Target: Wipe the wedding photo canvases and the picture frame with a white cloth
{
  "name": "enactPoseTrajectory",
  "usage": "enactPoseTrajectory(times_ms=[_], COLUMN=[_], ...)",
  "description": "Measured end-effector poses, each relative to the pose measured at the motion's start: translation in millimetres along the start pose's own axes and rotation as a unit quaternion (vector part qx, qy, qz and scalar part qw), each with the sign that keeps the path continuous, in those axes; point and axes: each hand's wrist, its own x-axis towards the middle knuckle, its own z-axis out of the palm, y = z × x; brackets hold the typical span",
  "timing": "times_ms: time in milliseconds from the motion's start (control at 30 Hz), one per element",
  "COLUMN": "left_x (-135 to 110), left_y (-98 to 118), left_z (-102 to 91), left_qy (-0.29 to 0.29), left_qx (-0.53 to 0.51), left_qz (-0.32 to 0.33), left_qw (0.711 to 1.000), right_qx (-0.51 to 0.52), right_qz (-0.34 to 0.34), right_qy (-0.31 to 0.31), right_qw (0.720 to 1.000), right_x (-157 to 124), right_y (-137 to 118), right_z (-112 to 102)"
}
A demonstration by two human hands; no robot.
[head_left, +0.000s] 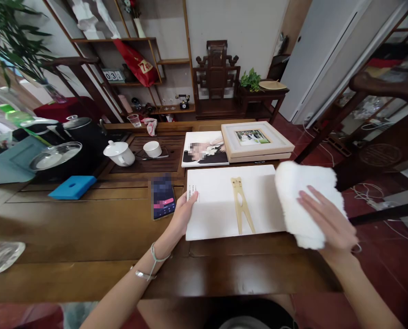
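A white flat board (pixel 220 210) lies on the dark wooden table (pixel 87 228) in front of me. My left hand (pixel 183 214) grips its left edge, thumb on top. A pale wooden clip-shaped piece (pixel 242 204) rests on the board's middle. My right hand (pixel 330 221) lies with fingers stretched flat on a fluffy white cloth (pixel 303 196), which covers the board's right end and hangs past the table's corner.
A phone (pixel 163 197) lies just left of the board. Behind it are a photo print (pixel 204 149) and a framed picture (pixel 256 139). A white teapot (pixel 119 153), a cup (pixel 152 148), a blue pad (pixel 72 187) and pots (pixel 56 155) stand at left. Shelves and a chair line the wall.
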Motion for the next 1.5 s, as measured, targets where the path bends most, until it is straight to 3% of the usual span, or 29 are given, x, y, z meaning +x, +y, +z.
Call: enactPoseTrajectory(times_ms=[67, 133, 300, 633, 867, 1067, 1167, 1333, 1400, 1500], left_x=[2, 4, 9, 8, 11, 4, 3, 0, -3, -8], left_y=[-1, 0, 2, -1, -2, 5, 6, 0, -3, -9], left_z=[-0.2, -0.2, 4.7, 6.9, 3.1, -2.1, -6.5, -12.0, -12.6, -12.7], left_qy=[0.009, 0.013, 0.006, 0.012, 0.009, 0.042, 0.020, -0.001, 0.004, 0.037], left_qx=[0.003, 0.004, 0.000, 0.039, 0.099, 0.194, 0.300, 0.476, 0.504, 0.520], left_qz=[-0.008, -0.011, -0.011, -0.020, -0.016, -0.022, 0.049, 0.194, 0.217, 0.213], left_qw=[1.000, 1.000, 1.000, 0.999, 0.995, 0.980, 0.953, 0.858, 0.836, 0.826], right_qx=[-0.089, -0.158, -0.216, -0.252, -0.240, -0.238, -0.241, -0.239, -0.237, -0.232], right_qz=[-0.135, -0.251, -0.335, -0.365, -0.343, -0.335, -0.325, -0.327, -0.329, -0.333], right_qy=[-0.027, -0.053, -0.106, -0.159, -0.174, -0.185, -0.188, -0.198, -0.198, -0.197], right_qw=[0.987, 0.954, 0.911, 0.882, 0.891, 0.893, 0.895, 0.893, 0.893, 0.892], right_x=[-2, -2, -2, -8, -9, -9, -10, -10, -9, -9], right_y=[1, 4, 10, 15, 14, 16, 16, 17, 17, 18], right_z=[13, 24, 35, 42, 43, 44, 45, 46, 46, 47])
